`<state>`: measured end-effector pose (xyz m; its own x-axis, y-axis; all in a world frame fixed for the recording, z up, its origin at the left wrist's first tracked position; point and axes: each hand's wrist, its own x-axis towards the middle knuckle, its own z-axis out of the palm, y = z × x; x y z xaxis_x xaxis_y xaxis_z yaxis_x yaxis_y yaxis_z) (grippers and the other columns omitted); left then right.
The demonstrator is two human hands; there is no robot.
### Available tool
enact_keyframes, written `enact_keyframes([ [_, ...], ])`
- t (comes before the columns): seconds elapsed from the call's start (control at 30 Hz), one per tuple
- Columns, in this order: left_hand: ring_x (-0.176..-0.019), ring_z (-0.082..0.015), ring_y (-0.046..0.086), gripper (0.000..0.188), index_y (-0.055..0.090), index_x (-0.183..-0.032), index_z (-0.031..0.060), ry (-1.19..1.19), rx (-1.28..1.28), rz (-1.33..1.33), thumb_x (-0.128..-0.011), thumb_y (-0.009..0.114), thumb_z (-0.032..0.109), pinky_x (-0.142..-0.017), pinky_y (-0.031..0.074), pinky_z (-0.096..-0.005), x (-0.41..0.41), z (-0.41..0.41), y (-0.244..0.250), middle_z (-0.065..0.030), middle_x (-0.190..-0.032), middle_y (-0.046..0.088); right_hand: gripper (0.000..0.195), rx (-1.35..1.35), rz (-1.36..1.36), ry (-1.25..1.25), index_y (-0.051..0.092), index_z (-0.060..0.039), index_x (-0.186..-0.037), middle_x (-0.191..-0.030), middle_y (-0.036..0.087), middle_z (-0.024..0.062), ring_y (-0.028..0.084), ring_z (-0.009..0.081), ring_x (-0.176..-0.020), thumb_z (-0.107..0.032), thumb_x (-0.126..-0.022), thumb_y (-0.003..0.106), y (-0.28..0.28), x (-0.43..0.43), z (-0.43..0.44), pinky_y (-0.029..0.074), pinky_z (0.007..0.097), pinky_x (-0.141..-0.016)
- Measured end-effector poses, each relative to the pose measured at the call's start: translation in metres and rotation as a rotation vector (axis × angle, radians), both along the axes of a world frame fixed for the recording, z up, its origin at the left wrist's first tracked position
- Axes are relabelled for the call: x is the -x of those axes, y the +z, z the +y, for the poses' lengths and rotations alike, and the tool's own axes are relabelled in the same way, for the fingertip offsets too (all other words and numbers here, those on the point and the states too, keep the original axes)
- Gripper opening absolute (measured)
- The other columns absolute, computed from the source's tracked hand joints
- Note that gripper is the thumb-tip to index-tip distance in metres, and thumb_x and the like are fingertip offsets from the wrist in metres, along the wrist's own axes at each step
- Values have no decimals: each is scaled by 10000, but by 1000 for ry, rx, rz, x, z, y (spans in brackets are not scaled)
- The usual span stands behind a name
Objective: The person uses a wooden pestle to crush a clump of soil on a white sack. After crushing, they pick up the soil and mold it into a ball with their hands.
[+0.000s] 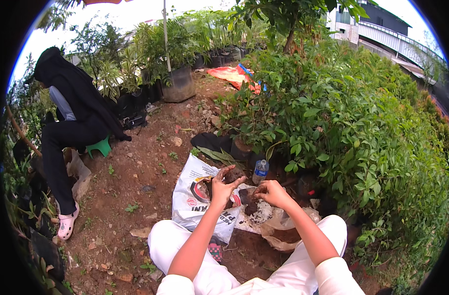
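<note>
My left hand [223, 190] is raised over a white printed sack [198, 173], its fingers curled around a clump of dark soil [235, 174]. Through the torn opening of the sack, dark material shows. To the right, my right hand [273, 193] has its fingertips drawn together above a white sheet [265, 213] strewn with dark crumbs. Whether anything is pinched there is too small to tell. Just below those fingertips lie dark lumps [251, 208]. Beneath my right forearm sits a translucent plastic bag [280, 236] with brown material inside.
A plastic bottle [260, 172] stands beyond my hands, beside leafy shrubs [342, 140]. At left, a person [73, 96] in black sits on a green stool [100, 146]. Farther off are potted plants [178, 83] and an orange tarp [233, 75]. Stones dot the bare soil [136, 177].
</note>
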<state>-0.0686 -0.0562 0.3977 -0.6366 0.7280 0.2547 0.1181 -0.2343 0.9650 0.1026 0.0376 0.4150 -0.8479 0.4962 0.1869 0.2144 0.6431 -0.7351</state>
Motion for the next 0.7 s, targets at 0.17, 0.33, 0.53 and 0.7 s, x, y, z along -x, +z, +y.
enact_keyframes([
  [0.17,-897,-129,573,478,594,-1057,-12,-12,0,-26,-647,796,127,-801,471,-264,4,-4,-3,-97,-1014,614,156,4,-110,21,688,-28,-788,-777,650,138,629,283,-741,-66,-641,654,6,3,-10,492,348,-698],
  [0.33,-930,-170,595,475,518,-1192,61,-275,-6,-498,-759,709,94,-791,494,-292,-9,-13,21,-74,-1050,598,151,-116,-6,38,678,-33,-767,-785,656,141,634,279,-750,-70,-625,645,7,-1,-6,493,337,-713],
  [0.53,-1031,-235,553,351,498,-1208,102,-671,-204,-951,-901,513,270,-885,467,-383,-12,-7,9,-78,-1123,570,202,-69,-132,7,672,-43,-818,-814,646,138,618,281,-800,-54,-630,600,17,-7,-5,484,357,-728],
  [0.7,-1015,-287,548,451,543,-1141,43,-629,-176,-1134,-940,364,405,-904,451,-432,-15,3,-19,-121,-1058,590,189,-516,2,-471,595,-36,-874,-906,589,114,544,299,-888,-67,-692,552,34,-2,-27,422,408,-771],
])
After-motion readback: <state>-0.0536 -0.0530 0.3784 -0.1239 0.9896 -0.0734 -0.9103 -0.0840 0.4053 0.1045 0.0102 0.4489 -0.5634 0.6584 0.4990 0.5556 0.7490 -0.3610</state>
